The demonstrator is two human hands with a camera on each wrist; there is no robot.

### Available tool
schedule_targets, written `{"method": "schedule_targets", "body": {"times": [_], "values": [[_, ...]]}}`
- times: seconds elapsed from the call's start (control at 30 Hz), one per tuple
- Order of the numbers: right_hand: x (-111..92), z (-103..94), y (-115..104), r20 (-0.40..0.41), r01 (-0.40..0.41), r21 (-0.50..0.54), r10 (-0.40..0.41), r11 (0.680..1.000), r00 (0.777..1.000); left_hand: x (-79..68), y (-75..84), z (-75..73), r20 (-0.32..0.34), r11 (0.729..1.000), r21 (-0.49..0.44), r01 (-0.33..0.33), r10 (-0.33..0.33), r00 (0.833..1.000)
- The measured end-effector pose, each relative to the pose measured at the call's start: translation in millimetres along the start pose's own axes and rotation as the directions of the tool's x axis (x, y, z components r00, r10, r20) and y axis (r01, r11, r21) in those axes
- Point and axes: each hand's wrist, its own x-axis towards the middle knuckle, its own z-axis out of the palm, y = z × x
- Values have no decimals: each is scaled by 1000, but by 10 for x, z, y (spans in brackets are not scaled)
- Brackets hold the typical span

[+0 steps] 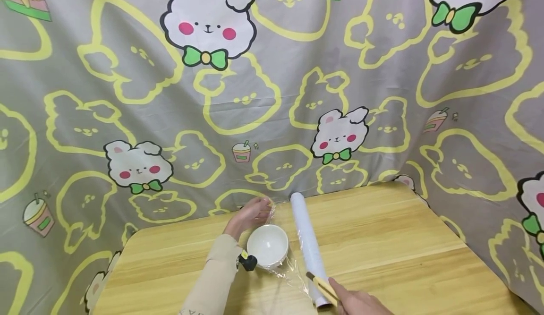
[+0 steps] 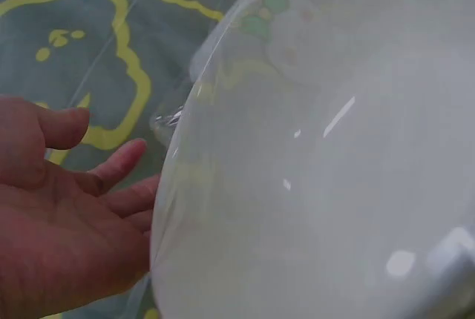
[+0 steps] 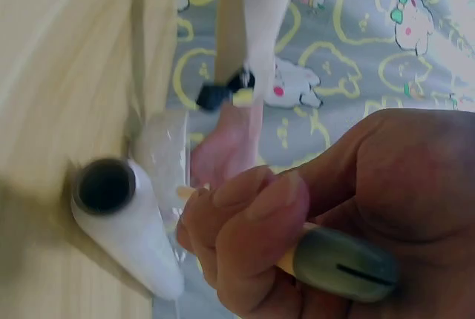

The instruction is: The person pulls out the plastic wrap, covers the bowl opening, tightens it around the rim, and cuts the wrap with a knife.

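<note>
The left hand [image 1: 251,215] was unclenched beside the far left of a small white bowl [image 1: 267,245], its thumb standing apart and its fingers loosely extended; their tips ran out of sight behind the bowl in the left wrist view, so whether they touched it could not be told. The bowl, upright on the desk [image 1: 382,239] close to that hand and well ahead of the right, was round, smooth and glossy, with bright spots of light and faint reflections on it. Clear plastic film [image 1: 293,273] clung about it, crinkled and shiny, bunched near the left hand's fingers and spreading from the bowl's near side toward the right hand [image 1: 360,302]. How tightly it lay over the mouth could not be made out. A long pale roll [image 1: 307,239] with a dark hollow core lay to the right of the left hand, its near end just beside the right hand. That right hand was curled round a slender yellow tool [image 1: 326,288] with dark ends, the farther end pointing over the roll toward the bowl; contact with the roll was unclear.
</note>
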Motion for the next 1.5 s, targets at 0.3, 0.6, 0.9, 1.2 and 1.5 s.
{"method": "schedule_targets", "body": {"times": [0.3, 0.6, 0.9, 1.2, 1.5], "values": [[132, -229, 101, -122, 152, -21, -153, 988, 981, -416, -47, -95, 13, 973, 229, -39, 37, 999], [452, -186, 213, -335, -78, -18, 68, 997, 940, -774, -332, -34, -9, 977, 178, -121, 125, 992], [701, -123, 430, -453, -125, 78, 146, 989, 879, -926, -540, -49, 15, 978, 67, -199, 198, 980], [994, -297, 521, -458, -83, 238, 187, 968, 869, -996, -717, -141, 151, 953, -26, -301, 301, 942], [1072, -431, 664, -405, -52, 411, 234, 910, 884, -988, -840, -127, 206, 923, -185, -336, 371, 906]]}}
